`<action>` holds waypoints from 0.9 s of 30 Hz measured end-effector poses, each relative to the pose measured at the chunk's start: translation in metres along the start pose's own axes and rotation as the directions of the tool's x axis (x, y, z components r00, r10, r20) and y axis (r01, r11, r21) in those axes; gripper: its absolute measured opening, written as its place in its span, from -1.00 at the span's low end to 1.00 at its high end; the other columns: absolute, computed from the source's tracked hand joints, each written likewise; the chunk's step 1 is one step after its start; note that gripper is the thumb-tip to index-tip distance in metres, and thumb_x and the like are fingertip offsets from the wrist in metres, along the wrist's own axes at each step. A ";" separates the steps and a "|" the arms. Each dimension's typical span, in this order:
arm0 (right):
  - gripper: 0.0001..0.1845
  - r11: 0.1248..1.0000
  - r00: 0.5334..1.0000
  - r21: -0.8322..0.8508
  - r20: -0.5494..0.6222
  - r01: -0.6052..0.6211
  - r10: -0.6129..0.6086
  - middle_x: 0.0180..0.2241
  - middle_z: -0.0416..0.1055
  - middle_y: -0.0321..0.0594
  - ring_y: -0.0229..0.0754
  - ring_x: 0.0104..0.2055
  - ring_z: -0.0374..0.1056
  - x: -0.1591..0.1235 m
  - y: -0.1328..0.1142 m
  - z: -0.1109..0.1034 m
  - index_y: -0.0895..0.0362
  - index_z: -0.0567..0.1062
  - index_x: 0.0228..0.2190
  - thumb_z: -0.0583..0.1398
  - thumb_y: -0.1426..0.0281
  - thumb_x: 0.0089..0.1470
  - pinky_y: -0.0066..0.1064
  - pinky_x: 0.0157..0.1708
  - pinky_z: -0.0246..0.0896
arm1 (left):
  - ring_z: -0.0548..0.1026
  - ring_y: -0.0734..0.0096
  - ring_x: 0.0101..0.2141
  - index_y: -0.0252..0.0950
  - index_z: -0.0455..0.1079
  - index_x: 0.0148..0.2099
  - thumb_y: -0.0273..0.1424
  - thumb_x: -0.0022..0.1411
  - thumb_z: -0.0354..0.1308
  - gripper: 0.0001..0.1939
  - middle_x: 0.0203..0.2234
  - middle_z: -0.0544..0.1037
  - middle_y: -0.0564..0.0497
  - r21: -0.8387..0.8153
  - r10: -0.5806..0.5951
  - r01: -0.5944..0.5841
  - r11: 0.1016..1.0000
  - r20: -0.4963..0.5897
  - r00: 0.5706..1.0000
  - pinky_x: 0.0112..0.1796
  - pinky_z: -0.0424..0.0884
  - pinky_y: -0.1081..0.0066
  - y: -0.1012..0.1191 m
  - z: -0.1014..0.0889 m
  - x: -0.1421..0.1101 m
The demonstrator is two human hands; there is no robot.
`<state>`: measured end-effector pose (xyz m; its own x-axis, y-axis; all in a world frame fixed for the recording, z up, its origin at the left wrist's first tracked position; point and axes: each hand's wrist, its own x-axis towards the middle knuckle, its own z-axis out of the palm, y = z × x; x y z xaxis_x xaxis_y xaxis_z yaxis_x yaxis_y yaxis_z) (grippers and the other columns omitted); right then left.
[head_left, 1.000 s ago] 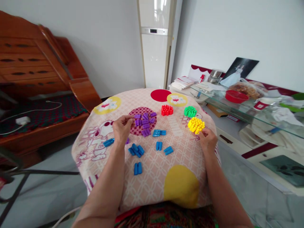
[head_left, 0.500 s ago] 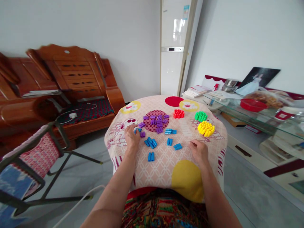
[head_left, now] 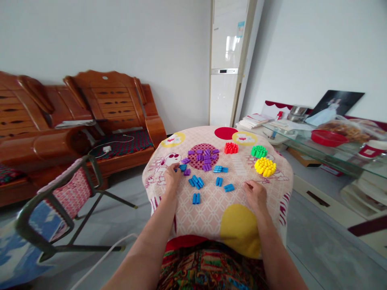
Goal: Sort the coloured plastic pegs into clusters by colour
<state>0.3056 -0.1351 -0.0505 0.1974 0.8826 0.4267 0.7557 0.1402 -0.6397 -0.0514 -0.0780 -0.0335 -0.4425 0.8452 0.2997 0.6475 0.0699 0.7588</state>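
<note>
At the left of the table, my left hand (head_left: pixel 173 175) has its fingers closed at a small group of blue plastic tubes (head_left: pixel 182 167); the fingertips partly hide how it grips them. A purple plastic tube pair (head_left: pixel 187 172) lies just beside it. My right hand (head_left: pixel 255 194) rests at the table's right with thumb and fingers pinched together; whether anything small is in them is hidden. Between the hands lie more blue tubes (head_left: pixel 196 182) in small groups. Scattered purple tubes (head_left: pixel 207 158) lie farther back. Clusters of red (head_left: pixel 231 148), green (head_left: pixel 259 152) and yellow pieces (head_left: pixel 265 167) stand at the back right.
A patterned cloth covers the round table (head_left: pixel 199 221). A folding chair (head_left: pixel 72 193) and wooden sofa (head_left: pixel 117 104) stand on the left. On the right is a glass-topped cabinet (head_left: pixel 326 155) with a red basin (head_left: pixel 329 137). A white cabinet-like appliance (head_left: pixel 225 92) stands behind.
The camera has turned slightly, so the scene sits farther right and lower. My left hand has drawn back slightly, showing more of the blue tubes. My right hand keeps its pinched pose.
</note>
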 end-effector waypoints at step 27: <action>-0.66 0.995 1.000 -0.094 -0.001 -0.018 0.018 -0.48 0.51 -0.10 -0.17 -0.45 0.27 0.001 0.001 0.002 0.14 0.55 -0.49 0.06 0.25 0.09 -0.38 -0.41 -0.01 | 0.57 0.28 -0.29 -0.32 0.52 -0.08 -0.45 0.05 0.13 -0.65 -0.27 0.62 -0.08 -0.123 0.161 -0.169 0.978 -0.074 0.984 -0.13 0.48 0.26 0.010 0.017 0.001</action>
<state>0.3051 -0.1333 -0.0518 0.2117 0.8844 0.4160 0.8074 0.0816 -0.5844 -0.0347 -0.0677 -0.0355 -0.3767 0.8041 0.4598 0.6317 -0.1400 0.7625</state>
